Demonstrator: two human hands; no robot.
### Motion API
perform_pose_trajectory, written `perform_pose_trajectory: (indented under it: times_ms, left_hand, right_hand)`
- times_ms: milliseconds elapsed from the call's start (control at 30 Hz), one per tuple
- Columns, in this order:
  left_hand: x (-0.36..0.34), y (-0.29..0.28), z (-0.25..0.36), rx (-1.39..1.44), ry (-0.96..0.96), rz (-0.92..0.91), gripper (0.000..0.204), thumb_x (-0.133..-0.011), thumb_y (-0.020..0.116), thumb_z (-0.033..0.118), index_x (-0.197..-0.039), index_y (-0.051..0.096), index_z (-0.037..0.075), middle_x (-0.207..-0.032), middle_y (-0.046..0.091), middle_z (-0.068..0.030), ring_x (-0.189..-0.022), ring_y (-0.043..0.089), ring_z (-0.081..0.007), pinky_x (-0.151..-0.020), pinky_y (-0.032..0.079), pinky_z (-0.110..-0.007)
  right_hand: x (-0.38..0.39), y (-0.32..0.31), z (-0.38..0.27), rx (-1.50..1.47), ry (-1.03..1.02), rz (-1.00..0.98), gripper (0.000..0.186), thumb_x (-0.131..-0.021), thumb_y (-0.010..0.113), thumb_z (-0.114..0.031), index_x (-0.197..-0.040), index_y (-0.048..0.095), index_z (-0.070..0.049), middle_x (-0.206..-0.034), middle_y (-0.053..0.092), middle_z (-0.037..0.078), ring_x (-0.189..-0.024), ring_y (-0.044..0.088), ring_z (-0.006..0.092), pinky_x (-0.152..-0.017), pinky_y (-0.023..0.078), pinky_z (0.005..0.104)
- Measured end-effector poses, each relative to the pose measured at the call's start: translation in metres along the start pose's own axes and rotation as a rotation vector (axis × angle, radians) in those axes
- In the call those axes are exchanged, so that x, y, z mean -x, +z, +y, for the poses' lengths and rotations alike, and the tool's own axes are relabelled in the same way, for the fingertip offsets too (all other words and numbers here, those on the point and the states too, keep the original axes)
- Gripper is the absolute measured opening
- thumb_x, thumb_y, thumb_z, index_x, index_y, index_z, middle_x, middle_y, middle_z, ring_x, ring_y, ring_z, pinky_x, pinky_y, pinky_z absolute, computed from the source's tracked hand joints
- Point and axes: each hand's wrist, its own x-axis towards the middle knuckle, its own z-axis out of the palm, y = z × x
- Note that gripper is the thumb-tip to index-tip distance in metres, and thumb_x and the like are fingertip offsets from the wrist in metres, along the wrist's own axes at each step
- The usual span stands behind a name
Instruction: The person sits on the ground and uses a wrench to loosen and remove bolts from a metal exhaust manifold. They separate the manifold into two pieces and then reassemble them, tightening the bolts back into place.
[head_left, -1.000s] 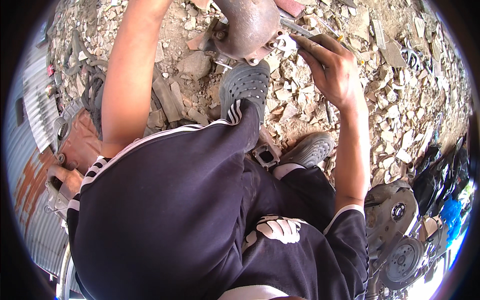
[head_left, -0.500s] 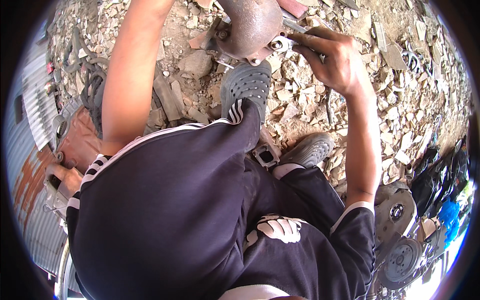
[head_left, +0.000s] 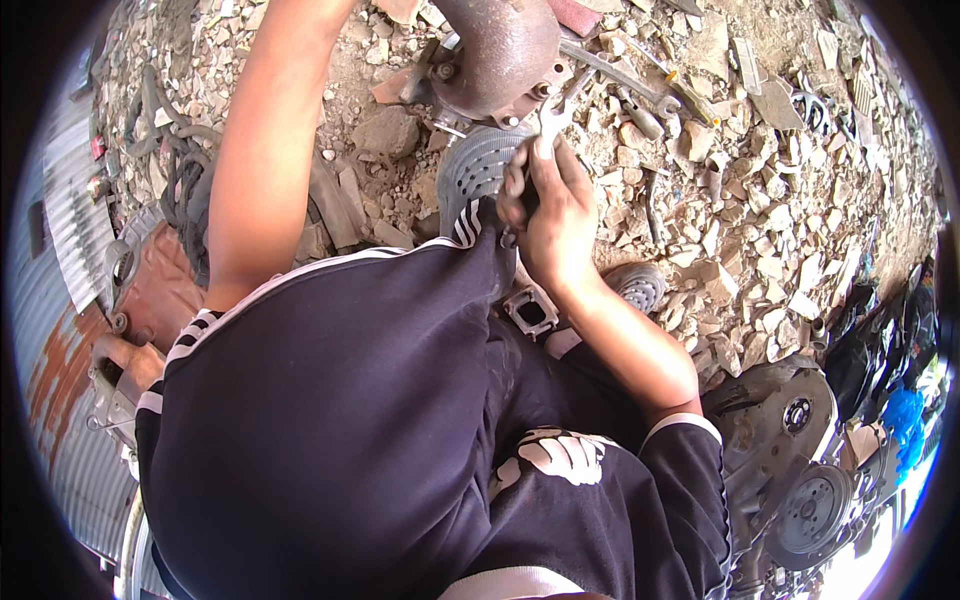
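Note:
A rusty curved metal elbow (head_left: 500,55) with a bolted flange sits at the top centre. My right hand (head_left: 548,210) is just below it, closed around a silver wrench (head_left: 550,128), whose upper end is near the flange's bolts (head_left: 541,90). My left forearm (head_left: 260,150) reaches up beside the elbow, and the left hand is out of frame at the top. Under the flange is my grey perforated shoe (head_left: 470,160). Another long wrench (head_left: 625,80) lies on the rubble right of the elbow.
Broken stone covers the ground (head_left: 760,250). Black hoses (head_left: 180,150), a rusty casing (head_left: 160,280) and corrugated sheet (head_left: 70,420) are on the left. A square-flanged pipe (head_left: 518,320) lies between my legs. An engine (head_left: 775,430), black bags (head_left: 870,320) and blue plastic (head_left: 905,430) are at right.
My right hand has moved down and left, away from the flange's right side, bringing the wrench over my shoe. The long wrench on the ground is more exposed. My left forearm shifted slightly right.

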Motion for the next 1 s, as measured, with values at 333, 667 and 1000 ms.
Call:
perform_pose_trajectory:
  times_ms: [333, 667, 1000]
  left_hand:
    - [-0.003, 0.009, -0.015, 0.007, 0.005, 0.025, 0.046, -0.09, 0.053, 0.04, -0.081, 0.071, -0.002, -0.081, 0.066, -0.0297, -0.083, 0.066, -0.0473, -0.076, 0.051, -0.054]
    - [0.0, 0.008, -0.014, 0.022, 0.061, 0.052, 0.046, -0.091, 0.054, 0.04, -0.079, 0.071, -0.001, -0.079, 0.065, -0.03, -0.08, 0.066, -0.0477, -0.074, 0.051, -0.054]
    - [-0.004, 0.008, -0.011, -0.002, -0.014, 0.007, 0.046, -0.091, 0.053, 0.039, -0.078, 0.07, -0.001, -0.077, 0.065, -0.0298, -0.078, 0.066, -0.0475, -0.073, 0.05, -0.053]
  right_hand:
    - [-0.045, -0.063, -0.078, 1.239, -0.238, -0.031, 0.047, -0.099, 0.064, -0.049, -0.105, 0.078, -0.004, -0.068, 0.07, 0.007, -0.058, 0.063, 0.0132, -0.059, 0.051, 0.0343]
    - [-0.085, -0.038, -0.143, 1.628, -0.286, -0.412, 0.043, -0.093, 0.071, -0.045, -0.104, 0.079, -0.004, -0.09, 0.076, 0.016, -0.078, 0.073, 0.0262, -0.077, 0.056, 0.0392]
    - [-0.121, -0.023, -0.162, 1.601, -0.23, -0.714, 0.041, -0.091, 0.075, -0.037, -0.099, 0.078, 0.003, -0.08, 0.074, 0.013, -0.069, 0.067, 0.0188, -0.066, 0.052, 0.0344]
